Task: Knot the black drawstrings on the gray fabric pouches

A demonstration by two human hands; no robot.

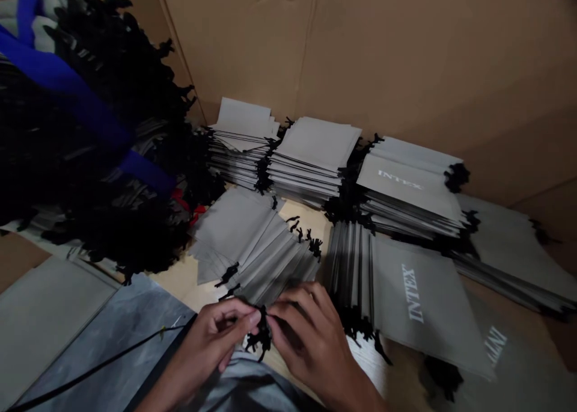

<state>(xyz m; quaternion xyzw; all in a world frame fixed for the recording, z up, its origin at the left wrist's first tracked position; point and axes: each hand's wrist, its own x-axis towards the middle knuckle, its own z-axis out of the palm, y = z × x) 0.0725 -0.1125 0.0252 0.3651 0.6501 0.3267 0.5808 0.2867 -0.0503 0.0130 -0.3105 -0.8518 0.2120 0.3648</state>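
Note:
My left hand point(211, 340) and my right hand point(311, 334) meet at the bottom centre, fingers pinched together on the black drawstring cord point(261, 337) of a grey pouch. The cord's knotted ends hang below my fingertips. Just beyond my hands a fanned row of grey drawstring pouches point(252, 243) lies on the light wooden table point(180, 279). A flat grey pouch printed INTEX point(424, 298) lies to the right of my right hand.
Stacks of grey pouches point(315, 153) line the back against a cardboard wall point(406, 51). A big heap of pouches with black cords and a blue strap point(81, 105) fills the left. A dark grey sheet point(112, 334) and a thin black cord point(90, 370) lie at the lower left.

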